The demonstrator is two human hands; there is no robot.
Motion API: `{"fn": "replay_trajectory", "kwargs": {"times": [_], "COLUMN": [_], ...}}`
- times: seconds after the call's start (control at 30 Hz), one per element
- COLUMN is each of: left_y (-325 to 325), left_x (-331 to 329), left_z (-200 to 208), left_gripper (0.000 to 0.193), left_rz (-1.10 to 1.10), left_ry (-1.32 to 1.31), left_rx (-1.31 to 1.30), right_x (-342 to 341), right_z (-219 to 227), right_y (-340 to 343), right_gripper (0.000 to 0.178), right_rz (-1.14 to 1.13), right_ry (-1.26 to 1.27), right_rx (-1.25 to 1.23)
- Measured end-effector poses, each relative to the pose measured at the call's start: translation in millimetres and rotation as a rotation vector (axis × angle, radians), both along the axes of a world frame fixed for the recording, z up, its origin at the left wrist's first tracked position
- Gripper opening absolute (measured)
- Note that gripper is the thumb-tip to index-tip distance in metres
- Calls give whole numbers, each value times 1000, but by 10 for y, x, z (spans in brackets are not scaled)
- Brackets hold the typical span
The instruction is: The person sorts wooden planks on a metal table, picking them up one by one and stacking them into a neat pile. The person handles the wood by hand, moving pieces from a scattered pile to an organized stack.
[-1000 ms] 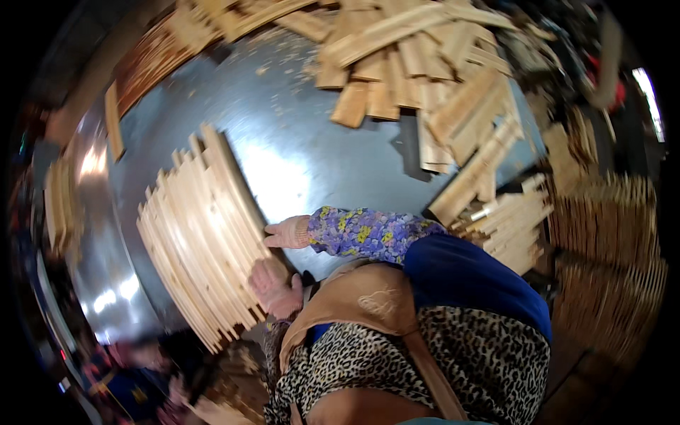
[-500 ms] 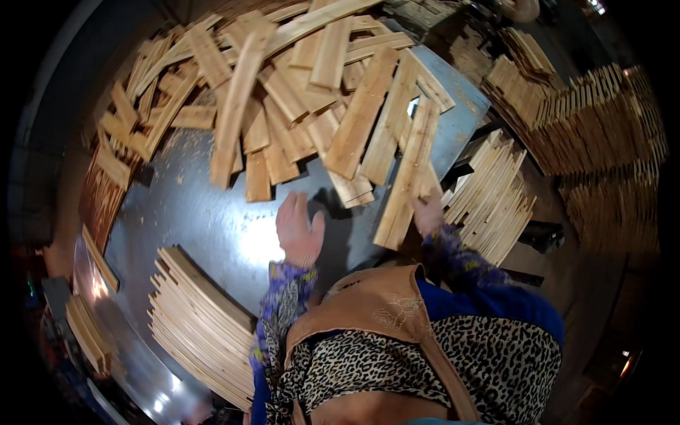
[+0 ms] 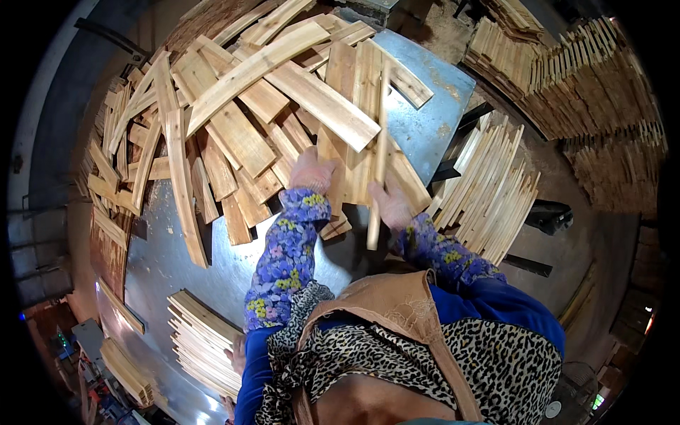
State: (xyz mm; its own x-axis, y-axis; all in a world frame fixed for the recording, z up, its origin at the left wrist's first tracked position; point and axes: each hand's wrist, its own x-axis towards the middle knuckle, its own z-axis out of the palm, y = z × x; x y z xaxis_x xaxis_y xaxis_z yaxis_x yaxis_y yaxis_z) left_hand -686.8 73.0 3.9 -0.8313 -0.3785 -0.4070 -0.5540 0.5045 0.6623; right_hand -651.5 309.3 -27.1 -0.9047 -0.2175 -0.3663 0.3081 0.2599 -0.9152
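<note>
My right hand (image 3: 391,204) grips a narrow wooden board (image 3: 380,152) near its lower end; the board stands on edge, its thin side toward me. To its left, my left hand (image 3: 312,172) is closed at the edge of a flat wooden board (image 3: 341,92) in the loose pile, its fingertips partly hidden. Around both hands lie more pale boards, among them a wide one (image 3: 322,104) slanting across the pile and a long curved-looking one (image 3: 258,74) above it. All rest on a shiny metal table (image 3: 157,244).
A neat stack of boards (image 3: 202,340) stands at the lower left, with another person's hand (image 3: 237,353) against it. Beside my right arm is a stack of thin boards (image 3: 485,191). Tall board stacks (image 3: 602,92) rise at the far right. A smaller bundle (image 3: 126,372) lies lower left.
My left hand has gone from open over bare metal to closed at a board in the pile. The board in my right hand has turned onto its edge. Another person's hand has appeared at the left stack.
</note>
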Motion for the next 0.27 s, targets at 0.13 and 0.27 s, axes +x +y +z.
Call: {"fn": "replay_trajectory", "kwargs": {"times": [0.13, 0.27], "left_y": [-119, -236], "left_x": [278, 497], "left_z": [-72, -219], "left_gripper": [60, 71], "left_rz": [121, -37], "left_ry": [94, 170], "left_rx": [329, 477], "right_x": [-410, -590], "right_z": [-291, -240], "right_y": [-359, -491], "right_gripper": [69, 82], "right_rz": [-88, -128], "right_ry": [-259, -475], "right_rx": [-330, -635]}}
